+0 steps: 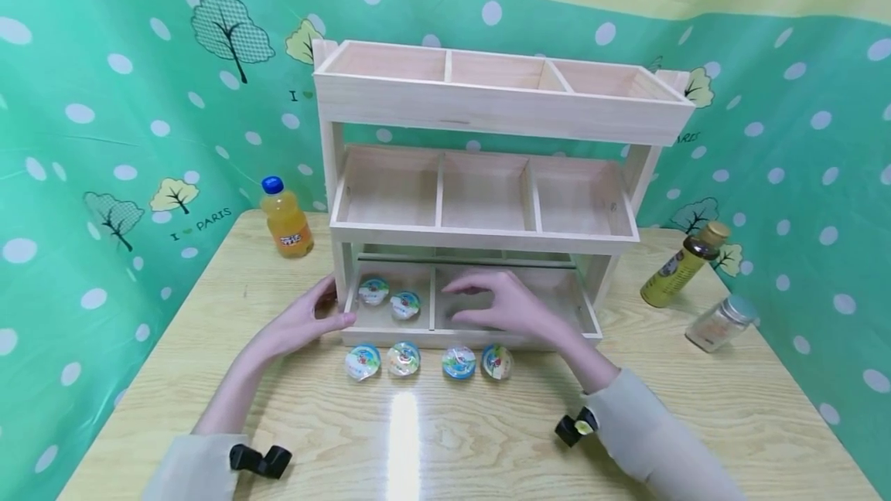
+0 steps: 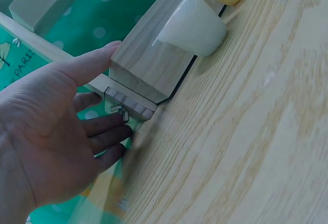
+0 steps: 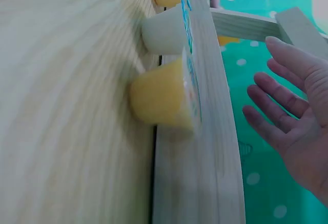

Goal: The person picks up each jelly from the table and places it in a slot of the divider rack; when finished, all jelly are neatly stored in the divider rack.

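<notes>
Small jelly cups with printed film lids stand about a three-tier wooden rack [image 1: 480,238]. Two of them [image 1: 373,291] [image 1: 404,305] sit in the bottom tier's left compartment. In front of that tier several more line up on the table, among them a white jelly cup [image 2: 195,26] and a yellow jelly cup [image 3: 159,93]. My left hand [image 1: 306,322] is at the rack's lower left corner, thumb touching the front board and loosely bent fingers alongside the post. Over the bottom tier's wider compartment hovers my right hand [image 1: 504,301], thumb and fingers spread apart, nothing between them.
A juice bottle [image 1: 285,219] with a blue cap stands left of the rack. To the right are a dark-necked bottle [image 1: 682,265] and a lidded jar [image 1: 720,323]. Behind the wooden table [image 1: 334,439] hangs a green dotted curtain [image 1: 174,91].
</notes>
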`<state>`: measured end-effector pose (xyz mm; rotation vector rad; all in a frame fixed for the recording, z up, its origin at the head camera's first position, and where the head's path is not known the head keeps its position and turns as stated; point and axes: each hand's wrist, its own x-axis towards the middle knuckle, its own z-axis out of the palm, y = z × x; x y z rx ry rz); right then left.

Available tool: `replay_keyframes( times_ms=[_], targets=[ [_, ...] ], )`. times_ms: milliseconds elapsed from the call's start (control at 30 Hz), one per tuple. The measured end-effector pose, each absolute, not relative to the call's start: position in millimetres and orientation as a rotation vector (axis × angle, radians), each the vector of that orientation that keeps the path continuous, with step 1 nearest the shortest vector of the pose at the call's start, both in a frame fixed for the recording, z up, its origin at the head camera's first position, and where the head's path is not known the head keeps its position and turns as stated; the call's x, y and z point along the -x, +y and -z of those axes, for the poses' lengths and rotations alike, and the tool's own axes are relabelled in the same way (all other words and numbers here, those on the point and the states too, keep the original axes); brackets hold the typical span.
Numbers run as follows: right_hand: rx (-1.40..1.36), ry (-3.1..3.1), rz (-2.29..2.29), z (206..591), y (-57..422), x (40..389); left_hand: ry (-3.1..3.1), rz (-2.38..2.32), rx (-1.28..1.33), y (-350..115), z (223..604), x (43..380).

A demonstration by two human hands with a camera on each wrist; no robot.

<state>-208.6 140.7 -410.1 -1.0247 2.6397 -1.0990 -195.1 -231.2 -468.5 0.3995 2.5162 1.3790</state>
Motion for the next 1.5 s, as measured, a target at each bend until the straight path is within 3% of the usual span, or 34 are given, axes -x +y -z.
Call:
replay_keyframes(
  times_ms=[533,1500],
  targets=[
    [1.034,2.588,1.018,420.7,197.2,165.1,2.513,-1.372,-0.417,-229.8,469.0,199.6],
    [1.142,2.684,0.625,431.7,191.0,162.7,2.511,-1.376,-0.406,-230.8,468.9,196.4]
  ],
)
